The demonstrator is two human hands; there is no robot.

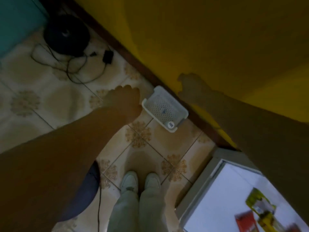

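Both my bare arms reach forward over a tiled floor. My left hand (pixel 124 99) hovers above the tiles just left of a white perforated basket (pixel 164 107), its fingers curled under with nothing visible in them. My right hand (pixel 190 86) is dim against the yellow wall (pixel 209 39), above and right of the basket; I cannot make out how its fingers lie. The basket lies on the floor against the dark skirting. A small white round object (pixel 170 125) sits in its near end.
An open lit fridge (pixel 217 195) with green and red packages is at the lower right. A black round device (pixel 66 36) with tangled cables and an adapter (pixel 108 56) lies at the upper left. My white shoes (pixel 140 180) stand below the basket. A dark blue object (pixel 87 185) is by my left arm.
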